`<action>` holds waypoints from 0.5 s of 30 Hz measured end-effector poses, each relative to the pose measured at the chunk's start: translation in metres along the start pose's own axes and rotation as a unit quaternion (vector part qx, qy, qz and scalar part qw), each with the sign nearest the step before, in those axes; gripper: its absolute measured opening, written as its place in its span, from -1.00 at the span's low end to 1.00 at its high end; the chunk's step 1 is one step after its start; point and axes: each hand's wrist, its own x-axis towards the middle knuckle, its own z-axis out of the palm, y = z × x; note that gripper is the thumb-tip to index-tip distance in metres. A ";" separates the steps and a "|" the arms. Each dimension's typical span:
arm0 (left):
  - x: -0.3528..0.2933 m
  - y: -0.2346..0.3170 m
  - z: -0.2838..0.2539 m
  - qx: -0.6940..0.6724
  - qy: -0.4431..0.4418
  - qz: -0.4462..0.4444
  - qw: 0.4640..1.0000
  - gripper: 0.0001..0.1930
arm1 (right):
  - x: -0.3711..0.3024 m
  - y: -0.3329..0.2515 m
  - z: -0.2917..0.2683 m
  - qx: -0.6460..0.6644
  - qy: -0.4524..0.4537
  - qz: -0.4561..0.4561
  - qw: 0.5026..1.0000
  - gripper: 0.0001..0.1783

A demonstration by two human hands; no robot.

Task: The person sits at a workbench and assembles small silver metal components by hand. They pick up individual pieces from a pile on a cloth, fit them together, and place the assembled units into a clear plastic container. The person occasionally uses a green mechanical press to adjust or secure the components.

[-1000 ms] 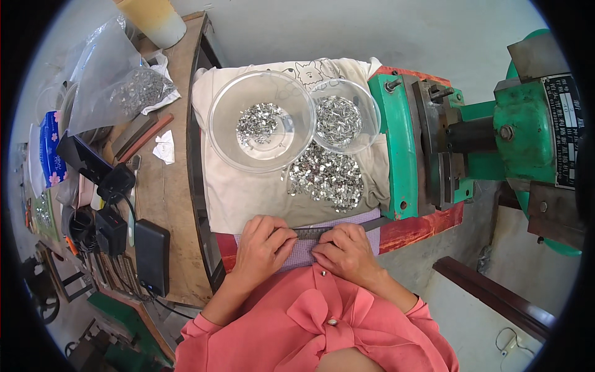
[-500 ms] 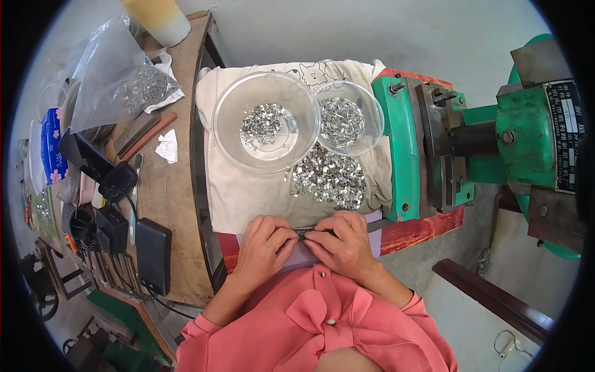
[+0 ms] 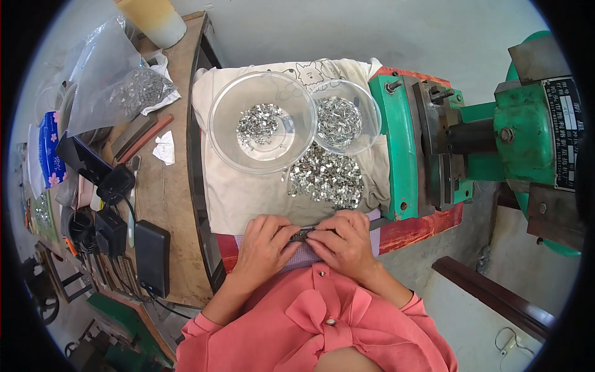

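Note:
Close together at the near edge of the cream cloth (image 3: 238, 201) are my two hands. My left hand (image 3: 263, 247) has its fingers closed on the left end of a narrow dark metal bar (image 3: 300, 235). The fingertips of my right hand (image 3: 346, 245) pinch the same bar a short way along; small details there are too fine to make out. Just beyond the hands lies a loose pile of small shiny metal pieces (image 3: 325, 177). Behind it stand a large clear plastic tub (image 3: 217, 146) and a smaller clear tub (image 3: 376, 124), both with small metal pieces inside.
A green machine (image 3: 396, 149) with a dark steel slide stands close on the right. At left, a wooden table (image 3: 180, 248) carries a black power bank (image 3: 152, 257), cables, a reddish bar (image 3: 145, 137) and a plastic bag of metal bits (image 3: 145, 90).
My left hand stays nearly in place while my right fingertips have shifted slightly right, showing more of the dark bar between the hands. The whole view has moved a little.

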 end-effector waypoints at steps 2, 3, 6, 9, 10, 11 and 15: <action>-0.001 -0.001 0.002 0.009 -0.007 0.000 1.000 -0.66 | 0.001 0.006 -0.002 0.013 -0.003 0.020 1.000 -0.81; -0.001 -0.001 0.001 0.007 -0.014 0.001 1.000 -0.67 | 0.001 0.009 -0.003 0.019 -0.004 0.030 0.999 -0.83; -0.002 -0.003 -0.002 -0.003 -0.029 0.007 1.000 -0.68 | 0.000 0.010 -0.007 0.001 -0.027 0.051 0.998 -0.87; -0.008 -0.004 -0.003 -0.010 -0.026 0.009 1.000 -0.66 | 0.001 0.011 -0.007 -0.013 -0.043 0.055 0.997 -0.88; -0.011 -0.005 -0.002 -0.011 -0.024 0.009 1.000 -0.66 | 0.002 0.010 -0.007 -0.018 -0.044 0.051 0.998 -0.88; -0.012 -0.005 -0.002 -0.012 -0.021 0.008 1.000 -0.66 | 0.002 0.010 -0.006 -0.023 -0.046 0.048 0.998 -0.88; -0.011 -0.002 -0.003 -0.017 -0.013 0.015 1.000 -0.74 | 0.005 0.009 -0.004 -0.036 -0.045 0.035 0.998 -0.87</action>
